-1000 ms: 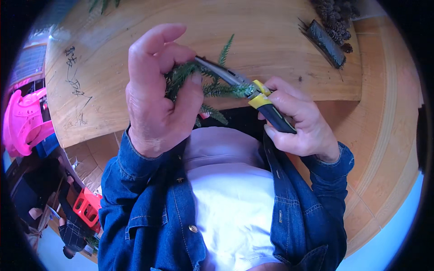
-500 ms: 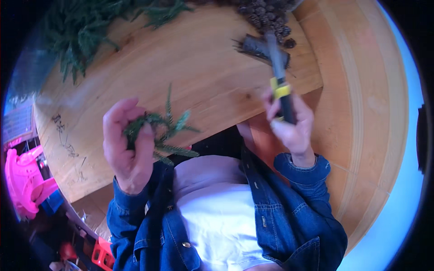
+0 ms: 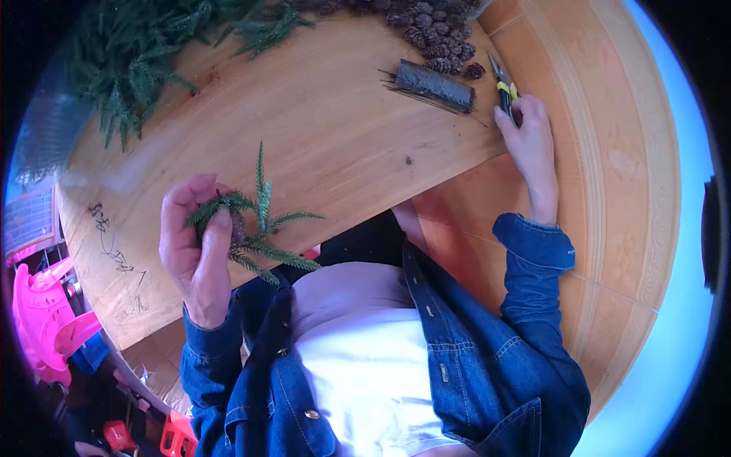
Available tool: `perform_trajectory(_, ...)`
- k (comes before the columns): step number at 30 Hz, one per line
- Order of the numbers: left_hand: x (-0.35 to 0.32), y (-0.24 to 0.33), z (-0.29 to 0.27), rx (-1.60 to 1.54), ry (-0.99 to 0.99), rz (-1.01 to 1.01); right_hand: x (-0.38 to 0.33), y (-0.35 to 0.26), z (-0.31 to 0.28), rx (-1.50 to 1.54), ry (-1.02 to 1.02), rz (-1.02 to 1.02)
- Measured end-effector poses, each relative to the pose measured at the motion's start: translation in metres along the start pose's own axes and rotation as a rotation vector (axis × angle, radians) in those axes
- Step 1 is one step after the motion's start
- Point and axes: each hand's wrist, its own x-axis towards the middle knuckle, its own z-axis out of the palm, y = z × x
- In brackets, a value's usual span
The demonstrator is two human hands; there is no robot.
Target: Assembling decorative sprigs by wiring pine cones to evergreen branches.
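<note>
My left hand (image 3: 190, 247) is closed round the base of a green artificial fir sprig (image 3: 264, 209), its thumb pressed against the stem. The sprig's needled tips fan out to the right, above the near edge of the table. A small brownish piece shows beside the thumb, too covered to name. At the table's right edge, my right hand (image 3: 532, 145) has its fingers round the black and yellow handles of a pair of pliers (image 3: 502, 85). The metal jaws point away from me. Left of the pliers lies a dark bundle of thin wires (image 3: 435, 85).
Pine cones (image 3: 438, 30) are heaped at the far right of the wooden table (image 3: 335, 114). A large pile of fir sprigs (image 3: 145, 61) covers its far left corner. Dark scribbled marks run along the left side. A pink plastic stool (image 3: 46, 312) stands lower left.
My right hand has moved the pliers away from me and to the right, down to the table's right edge. My left hand has shifted slightly left with the fir sprig.
</note>
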Motion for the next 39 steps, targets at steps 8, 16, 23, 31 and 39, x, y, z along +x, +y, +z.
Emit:
perform_trajectory(8, 0.009, -0.002, -0.013, -0.104, 0.036, -0.05, 0.0, -0.029, -0.012, 0.058, 0.213, -0.216)
perform_trajectory(16, -0.003, 0.007, -0.063, -0.106, 0.213, -0.002, 0.005, -0.091, -0.013, 0.425, -0.048, -0.249)
perform_trajectory(23, -0.011, 0.003, -0.098, -0.107, 0.375, 0.004, 0.008, -0.12, -0.011, 0.497, -0.126, -0.374)
perform_trajectory(31, -0.019, 0.001, -0.145, 0.402, 0.585, -0.038, 0.0, -0.109, -0.008, 0.432, -0.106, -0.333)
perform_trajectory(39, -0.062, 0.007, -0.221, 1.007, 0.546, -0.045, 0.005, -0.061, -0.001, 0.292, 0.011, -0.2)
